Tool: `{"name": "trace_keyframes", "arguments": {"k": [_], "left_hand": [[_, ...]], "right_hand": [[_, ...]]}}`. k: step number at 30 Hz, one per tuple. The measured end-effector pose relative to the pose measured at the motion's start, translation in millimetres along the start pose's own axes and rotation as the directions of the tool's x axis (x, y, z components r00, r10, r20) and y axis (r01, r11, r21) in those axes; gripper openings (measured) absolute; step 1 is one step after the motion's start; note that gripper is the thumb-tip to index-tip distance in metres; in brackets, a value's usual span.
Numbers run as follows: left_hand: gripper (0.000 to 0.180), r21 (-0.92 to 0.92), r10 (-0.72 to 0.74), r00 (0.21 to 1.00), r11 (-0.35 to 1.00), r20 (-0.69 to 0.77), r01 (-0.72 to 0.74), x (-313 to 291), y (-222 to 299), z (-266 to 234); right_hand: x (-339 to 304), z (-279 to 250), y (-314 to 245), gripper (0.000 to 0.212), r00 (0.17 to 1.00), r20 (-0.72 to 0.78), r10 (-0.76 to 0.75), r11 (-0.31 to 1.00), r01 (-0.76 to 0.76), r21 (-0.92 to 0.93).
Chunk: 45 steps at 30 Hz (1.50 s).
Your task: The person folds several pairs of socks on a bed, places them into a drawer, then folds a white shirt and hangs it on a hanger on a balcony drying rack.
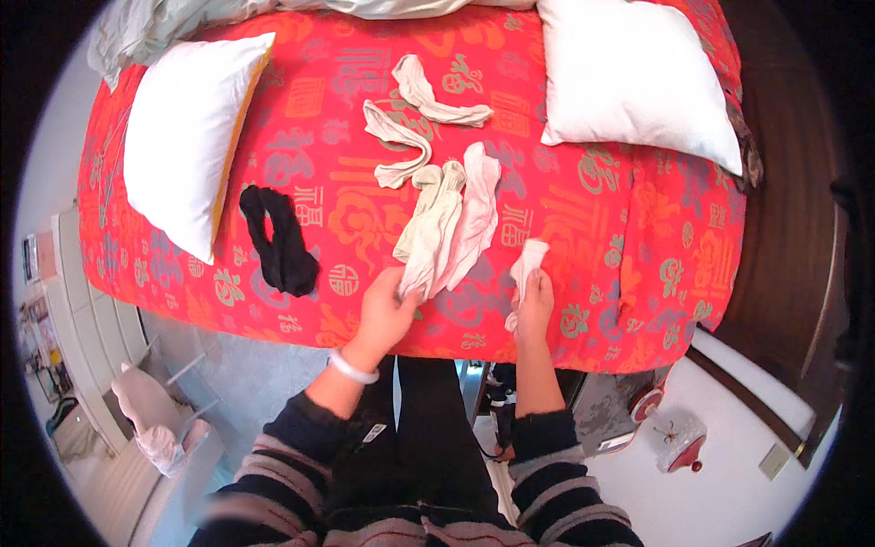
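Observation:
My left hand (pixel 390 305) is closed on the near end of a cream sock (pixel 427 248), which lies stretched away from me on the red bedspread. A pale pink sock (pixel 477 205) lies along its right side, its lower part close to my left fingers. To the right, my right hand (pixel 536 305) grips a small whitish-pink sock (pixel 529 259), with part of it showing above and part beside the fingers. Farther off lie two loose, bent beige socks, one curved (pixel 399 146) and one higher up (pixel 430 102). A black sock-like bundle (pixel 283 244) rests at the left, touched by neither hand.
The patterned red bedspread (pixel 583 219) bears a white pillow (pixel 178 137) at left and another white pillow (pixel 638 87) at far right. A pale quilt (pixel 173 41) is bunched along the far edge. A white table with a lidded glass jar (pixel 673 438) stands at the near right.

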<state>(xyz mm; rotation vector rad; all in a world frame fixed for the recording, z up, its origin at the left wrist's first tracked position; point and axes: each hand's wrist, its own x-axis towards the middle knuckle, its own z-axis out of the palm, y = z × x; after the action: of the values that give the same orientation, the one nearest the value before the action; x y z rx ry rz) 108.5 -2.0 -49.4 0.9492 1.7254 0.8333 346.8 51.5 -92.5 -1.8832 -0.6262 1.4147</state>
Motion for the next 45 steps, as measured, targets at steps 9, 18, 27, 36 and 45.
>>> {"name": "trace_keyframes", "arguments": {"k": [9, 18, 27, 36, 45], "left_hand": [[0.039, -0.644, -0.171, 0.984, 0.747, 0.049, 0.162, -38, 15, -33], [0.034, -0.625, -0.204, 0.929, 0.692, 0.31, 0.36, -54, 30, -77], [0.056, -0.451, -0.136, 0.975, 0.87, 0.175, 0.202, -69, 38, -60], [0.043, -0.639, -0.185, 0.947, 0.702, 0.265, 0.315, -57, 1, -105], [0.047, 0.698, 0.368, 0.832, 0.715, -0.416, 0.033, 36, -4, -146]], "right_hand": [[-88, 76, -67, 0.027, 0.881, 0.465, -0.092, 0.966, -0.034, 0.255], [-81, 115, -114, 0.015, 0.079, 0.951, -0.3, 0.432, 0.9, 0.061], [-95, 131, -78, 0.017, 0.354, 0.902, -0.248, 0.653, 0.748, -0.114], [11, 162, -102, 0.042, 0.571, 0.669, -0.476, 0.483, 0.805, -0.343], [101, 253, -138, 0.062, 0.58, 0.624, -0.524, -0.054, 0.708, -0.704]]}}
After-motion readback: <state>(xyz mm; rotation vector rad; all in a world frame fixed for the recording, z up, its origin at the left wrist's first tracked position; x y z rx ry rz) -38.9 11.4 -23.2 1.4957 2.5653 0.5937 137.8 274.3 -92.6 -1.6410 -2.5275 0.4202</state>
